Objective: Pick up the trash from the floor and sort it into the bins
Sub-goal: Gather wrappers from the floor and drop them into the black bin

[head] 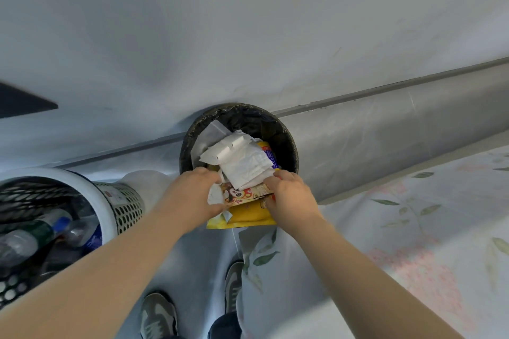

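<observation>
View: head camera, looking down along both bare forearms to the foot of a pale wall [248, 22].
Left hand [192, 192]: fingers curled inward and clamped on the left edge of the trash bundle [242, 195]. A crumpled white scrap sticks out between fingers and thumb.
Right hand [292, 195]: fingers curled down over the bundle's right edge, gripping it. The fingertips are hidden under the paper.
Bundle, position: held between the two hands at the near rim of the black bin [290, 146], with its far end over the bin's mouth.
Bundle, top: crumpled white paper [245, 162], reaching out over the opening.
Bundle, middle: cartoon-printed wrapper [239, 195], pinched from both sides.
Bundle, bottom: yellow packet [248, 216], hanging out below the hands on the near side of the rim.
Unclear: a yellow edge with red and blue print [270, 155] shows at the paper's right side. Cannot tell whether it is held or lying in the bin.
Black bin: round with a black liner, standing against the wall. A pale grey sheet [212, 132] leans on its inner far-left side.
Perforated bin [124, 203]: left of the black bin, white rim. It holds plastic bottles [30, 242], one with a blue cap.
Shoes [158, 314]: two, grey, between the forearms.
Floral cloth [413, 228]: lower right, pale with a leaf and pink print, overlapping the right shoe.
Dark object [22, 103]: flat and black, at the left edge. Identity not discernible.
</observation>
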A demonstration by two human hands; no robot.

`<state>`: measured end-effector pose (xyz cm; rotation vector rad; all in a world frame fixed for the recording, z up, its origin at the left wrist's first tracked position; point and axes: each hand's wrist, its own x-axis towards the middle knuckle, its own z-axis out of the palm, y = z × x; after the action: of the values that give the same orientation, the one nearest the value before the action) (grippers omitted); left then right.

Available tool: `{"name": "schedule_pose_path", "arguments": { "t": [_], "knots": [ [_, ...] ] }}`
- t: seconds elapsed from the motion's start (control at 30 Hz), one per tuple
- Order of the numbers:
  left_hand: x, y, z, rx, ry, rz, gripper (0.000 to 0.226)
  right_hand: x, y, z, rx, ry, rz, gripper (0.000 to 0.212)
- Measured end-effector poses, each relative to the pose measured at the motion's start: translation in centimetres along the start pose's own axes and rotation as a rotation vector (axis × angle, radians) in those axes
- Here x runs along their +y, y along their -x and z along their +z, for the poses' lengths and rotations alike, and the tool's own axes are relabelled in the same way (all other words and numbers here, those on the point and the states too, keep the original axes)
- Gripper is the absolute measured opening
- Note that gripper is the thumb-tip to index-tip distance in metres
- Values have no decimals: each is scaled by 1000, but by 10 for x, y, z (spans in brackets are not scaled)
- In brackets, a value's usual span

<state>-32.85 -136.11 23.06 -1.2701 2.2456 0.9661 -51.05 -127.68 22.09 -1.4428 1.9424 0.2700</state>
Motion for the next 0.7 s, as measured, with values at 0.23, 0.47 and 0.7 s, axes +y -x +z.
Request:
{"name": "schedule_pose_path", "arguments": {
  "t": [0.23,0.47,0.7],
  "knots": [
    [10,53,-41,-3,9,-4,43,-20,50,-51,65,40,-33,29],
    [41,130,-136,131,-20,32,36,-76,120,-147,201,59,-81,32],
    [84,256,-268,309,9,83,43,-155,236,-285,443,-32,-150,41]
  ]
}}
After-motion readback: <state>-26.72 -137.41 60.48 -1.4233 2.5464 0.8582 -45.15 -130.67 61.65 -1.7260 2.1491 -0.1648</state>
